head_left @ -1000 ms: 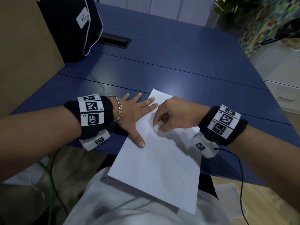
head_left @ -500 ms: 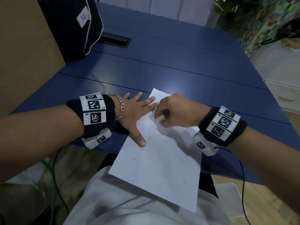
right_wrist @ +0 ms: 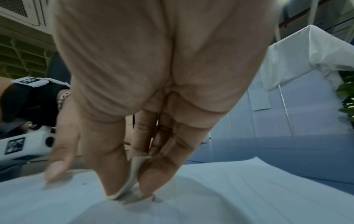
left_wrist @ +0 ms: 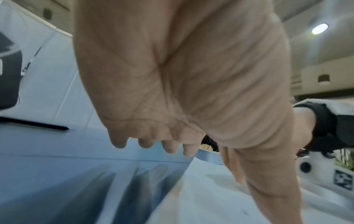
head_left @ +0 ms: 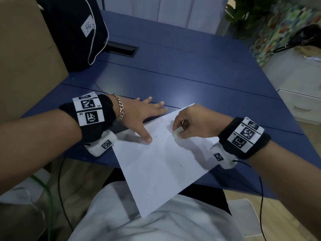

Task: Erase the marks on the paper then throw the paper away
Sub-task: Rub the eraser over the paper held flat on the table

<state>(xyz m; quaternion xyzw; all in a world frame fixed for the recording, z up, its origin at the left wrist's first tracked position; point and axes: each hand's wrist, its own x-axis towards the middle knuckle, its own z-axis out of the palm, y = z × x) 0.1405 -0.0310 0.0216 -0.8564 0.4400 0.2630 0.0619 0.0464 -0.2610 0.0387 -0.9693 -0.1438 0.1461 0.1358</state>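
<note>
Desk: blue table (head_left: 191, 70) supports my paper (head_left: 161, 164).
Left hand (head_left: 139, 115): flat, pinning it.
Right hand (head_left: 194, 122): pinching eraser (head_left: 177, 132), rubbing.

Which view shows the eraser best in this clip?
The right wrist view: the eraser is large there, pinched between thumb and fingers of the right hand, its tip on the paper. The head view shows only a small white end below the fingers. The left wrist view does not show it.

Head view looks down; wrist views close, low; all share paper (head_left: 161, 164).
</note>
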